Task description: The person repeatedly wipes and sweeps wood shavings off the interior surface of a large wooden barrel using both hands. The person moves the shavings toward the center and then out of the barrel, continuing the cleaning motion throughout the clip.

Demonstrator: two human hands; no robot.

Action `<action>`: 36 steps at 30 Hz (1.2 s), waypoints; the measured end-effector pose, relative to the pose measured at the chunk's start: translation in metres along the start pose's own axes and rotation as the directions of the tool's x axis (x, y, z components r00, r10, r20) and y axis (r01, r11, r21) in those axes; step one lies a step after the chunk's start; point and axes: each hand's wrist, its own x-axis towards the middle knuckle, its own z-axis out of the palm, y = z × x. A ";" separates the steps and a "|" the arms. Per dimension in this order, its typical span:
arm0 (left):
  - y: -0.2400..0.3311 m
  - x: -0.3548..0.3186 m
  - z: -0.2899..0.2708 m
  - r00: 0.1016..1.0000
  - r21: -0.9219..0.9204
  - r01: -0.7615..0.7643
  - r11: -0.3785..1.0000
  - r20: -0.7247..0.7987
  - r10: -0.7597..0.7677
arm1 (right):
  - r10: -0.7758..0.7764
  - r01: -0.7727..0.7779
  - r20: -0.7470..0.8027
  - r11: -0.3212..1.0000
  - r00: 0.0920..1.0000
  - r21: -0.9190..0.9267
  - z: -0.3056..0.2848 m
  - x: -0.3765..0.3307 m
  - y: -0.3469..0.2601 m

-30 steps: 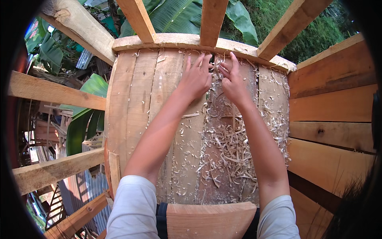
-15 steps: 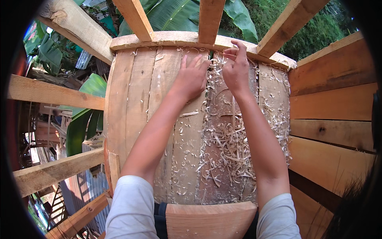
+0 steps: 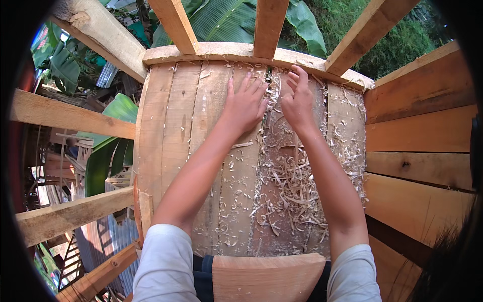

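Observation:
My left hand [image 3: 245,104] lies flat, fingers spread, on a floor of upright wooden planks [image 3: 176,131], near the far beam. My right hand [image 3: 298,99] rests beside it with the fingers bent and slightly apart, on a darker plank. A pile of pale wood shavings [image 3: 292,181] runs between and below both hands, down the middle planks. Neither hand holds anything.
A curved wooden beam [image 3: 221,50] caps the planks' far end, with slanted rafters [image 3: 173,22] above it. A wall of reddish boards [image 3: 417,151] stands at right. Open frame beams [image 3: 70,116] at left give onto banana leaves and ground far below. A plank [image 3: 266,277] sits near my lap.
Both hands slid slightly back toward me along the planks, the left one spreading flat, while shavings near the far beam shifted a little.

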 end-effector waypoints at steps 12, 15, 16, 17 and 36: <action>0.016 0.016 -0.014 0.999 -0.175 0.019 0.984 -0.039 -0.026 | -0.250 0.299 0.244 0.935 0.937 -0.191 0.010 0.003 0.020; 0.010 0.004 -0.012 0.994 -0.144 -0.086 0.986 0.048 0.093 | -0.250 0.261 0.126 0.962 0.960 -0.081 -0.002 0.016 0.030; 0.011 0.002 -0.010 0.995 -0.105 -0.102 0.989 0.007 0.104 | -0.264 0.274 0.095 0.957 0.960 -0.101 -0.004 0.017 0.029; 0.011 0.000 -0.008 0.993 -0.066 -0.117 0.991 -0.032 0.116 | -0.110 0.136 0.112 0.956 0.988 -0.261 -0.007 0.016 0.027; 0.014 -0.008 -0.003 0.976 -0.001 -0.019 1.000 -0.216 0.019 | -0.279 0.469 0.434 0.772 0.857 -0.429 0.006 -0.014 0.016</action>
